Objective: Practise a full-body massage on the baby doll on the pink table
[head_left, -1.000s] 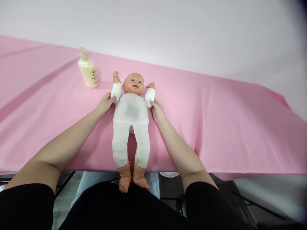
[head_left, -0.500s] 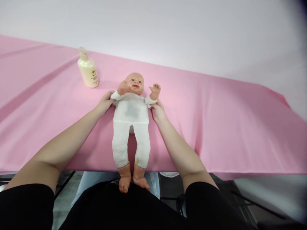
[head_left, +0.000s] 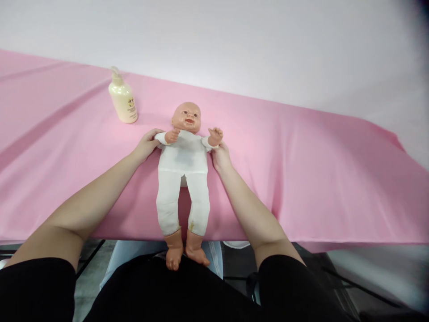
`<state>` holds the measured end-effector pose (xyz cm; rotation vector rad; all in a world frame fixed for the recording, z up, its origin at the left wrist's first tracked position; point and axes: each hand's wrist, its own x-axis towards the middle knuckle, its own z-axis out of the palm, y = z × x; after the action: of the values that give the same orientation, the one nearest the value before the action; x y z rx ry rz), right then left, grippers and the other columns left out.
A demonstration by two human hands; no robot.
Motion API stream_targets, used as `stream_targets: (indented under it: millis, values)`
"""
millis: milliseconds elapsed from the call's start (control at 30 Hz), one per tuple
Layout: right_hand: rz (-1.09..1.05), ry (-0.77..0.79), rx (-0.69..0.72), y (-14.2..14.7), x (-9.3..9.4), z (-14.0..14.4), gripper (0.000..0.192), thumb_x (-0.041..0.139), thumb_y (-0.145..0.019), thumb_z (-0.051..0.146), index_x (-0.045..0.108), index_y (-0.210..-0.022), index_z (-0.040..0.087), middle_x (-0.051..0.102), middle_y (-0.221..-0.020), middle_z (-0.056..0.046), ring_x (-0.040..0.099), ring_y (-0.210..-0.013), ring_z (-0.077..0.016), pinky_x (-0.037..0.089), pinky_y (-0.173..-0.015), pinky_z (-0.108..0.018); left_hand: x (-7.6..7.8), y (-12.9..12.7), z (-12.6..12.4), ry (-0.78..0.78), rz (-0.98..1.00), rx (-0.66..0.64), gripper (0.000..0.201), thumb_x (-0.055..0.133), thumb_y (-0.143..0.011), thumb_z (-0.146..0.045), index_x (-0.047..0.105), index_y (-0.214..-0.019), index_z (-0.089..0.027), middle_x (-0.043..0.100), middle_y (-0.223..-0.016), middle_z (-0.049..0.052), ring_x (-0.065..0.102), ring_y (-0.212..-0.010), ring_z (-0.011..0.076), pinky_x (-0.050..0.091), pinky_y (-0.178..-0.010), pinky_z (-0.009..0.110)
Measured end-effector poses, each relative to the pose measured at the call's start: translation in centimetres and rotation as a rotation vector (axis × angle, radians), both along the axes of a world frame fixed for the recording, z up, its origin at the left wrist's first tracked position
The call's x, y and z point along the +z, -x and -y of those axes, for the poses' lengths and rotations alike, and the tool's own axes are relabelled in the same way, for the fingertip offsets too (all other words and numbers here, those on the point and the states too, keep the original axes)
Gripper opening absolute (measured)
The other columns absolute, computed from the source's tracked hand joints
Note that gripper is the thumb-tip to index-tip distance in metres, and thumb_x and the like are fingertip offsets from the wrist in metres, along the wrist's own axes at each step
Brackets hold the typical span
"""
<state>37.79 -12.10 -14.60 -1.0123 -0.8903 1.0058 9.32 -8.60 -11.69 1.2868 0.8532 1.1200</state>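
Doll (head_left: 182, 172) supine at near table (head_left: 301, 179) edge, feet overhanging, left hand (head_left: 146, 145) and right hand (head_left: 220, 156) clamped on its upper arms, forearms now folded down toward chest from raised a second ago, arm flexing mid-cycle, bottle (head_left: 123, 99) toward far-left.

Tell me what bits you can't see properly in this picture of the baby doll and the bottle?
- Head view: the tiny label print on the cream plastic pump bottle is too small to read.
- Fingertips of the left hand and right hand are tucked behind the white-suited plastic baby doll, so the grip is hidden.
- Under the pink cloth-covered table, the floor is blocked by the black lap.
- The top right corner is blurred.
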Motion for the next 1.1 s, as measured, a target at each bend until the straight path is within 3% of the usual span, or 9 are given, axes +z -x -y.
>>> stream_targets:
  millis: [267,400,600,933,1100]
  values:
    - [0.021,0.061,-0.027,-0.3,-0.4,-0.4,0.031,0.074,-0.07,0.031,0.061,-0.097,0.026,0.07,-0.088,0.003,0.064,-0.078,-0.0159,0.053,-0.072,-0.031,0.2,-0.4,-0.1,0.086,0.047,0.047,0.033,0.059,-0.065,-0.02,0.062,-0.097,-0.017,0.063,-0.082,0.002,0.06,-0.074,0.0171,0.046,-0.067,0.028]
    - [0.039,0.1,0.008,-0.6,-0.8,-0.4,0.025,0.076,-0.074,0.038,0.063,-0.091,0.024,0.069,-0.08,0.002,0.062,-0.073,-0.0159,0.052,-0.069,-0.03,0.0,-0.4,-0.3,0.121,0.018,0.08,0.03,0.061,-0.074,-0.024,0.06,-0.103,-0.016,0.064,-0.084,0.003,0.061,-0.071,0.0175,0.046,-0.068,0.03]
    - [0.05,0.081,0.032,-1.1,-1.6,-0.7,0.027,0.079,-0.077,0.04,0.064,-0.091,0.023,0.07,-0.085,0.001,0.064,-0.076,-0.0157,0.053,-0.072,-0.03,-0.7,-0.1,-0.9,0.125,-0.015,0.116,0.034,0.068,-0.083,-0.032,0.056,-0.111,-0.017,0.066,-0.09,0.005,0.063,-0.073,0.0171,0.049,-0.07,0.031]
    - [0.073,0.068,0.039,-1.0,-1.5,-0.5,0.028,0.079,-0.079,0.043,0.064,-0.092,0.023,0.07,-0.083,0.002,0.062,-0.071,-0.0141,0.05,-0.067,-0.029,-0.8,-0.1,-0.9,0.097,-0.056,0.126,0.024,0.065,-0.087,-0.03,0.06,-0.103,-0.014,0.067,-0.084,0.005,0.062,-0.068,0.0157,0.05,-0.066,0.029]
    - [0.076,0.069,0.032,-0.8,-1.2,-0.4,0.029,0.079,-0.077,0.044,0.064,-0.09,0.024,0.07,-0.084,0.002,0.063,-0.075,-0.0153,0.052,-0.07,-0.029,-0.8,-0.1,-0.9,0.087,-0.058,0.119,0.028,0.068,-0.085,-0.034,0.059,-0.103,-0.015,0.067,-0.086,0.004,0.061,-0.07,0.0158,0.05,-0.068,0.03]
